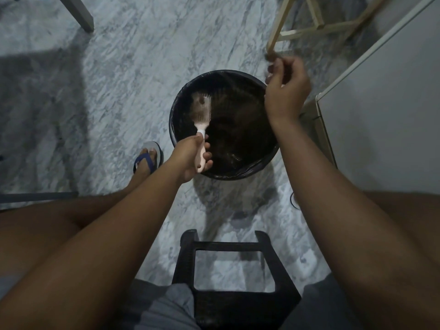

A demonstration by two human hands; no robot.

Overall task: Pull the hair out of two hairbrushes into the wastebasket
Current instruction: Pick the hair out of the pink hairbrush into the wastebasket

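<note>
I see the left hand (190, 160) gripping the pink hairbrush (202, 120) over the wastebasket (176, 129) at frame center, right hand (285, 91) pinching a blurred hair tuft (271, 55) beyond the upper-right rim, so dropping it there risks hitting floor.

A grey-and-white marbled floor (123, 75) carries everything here. Standing on it near the middle is a round wastebasket (259, 166) lined with a black bag, its mouth open upward. Just left of the basket a foot in a blue-strapped sandal (148, 158) rests flat on the marble. Closer in, a black plastic stool (228, 246) stands on the floor, well short of the basket. At the far right a pale wooden frame (283, 25) plants its legs on the floor, and a white cabinet (381, 110) stands along the right side. A grey leg (81, 15) of some furniture comes down at the far left.
</note>
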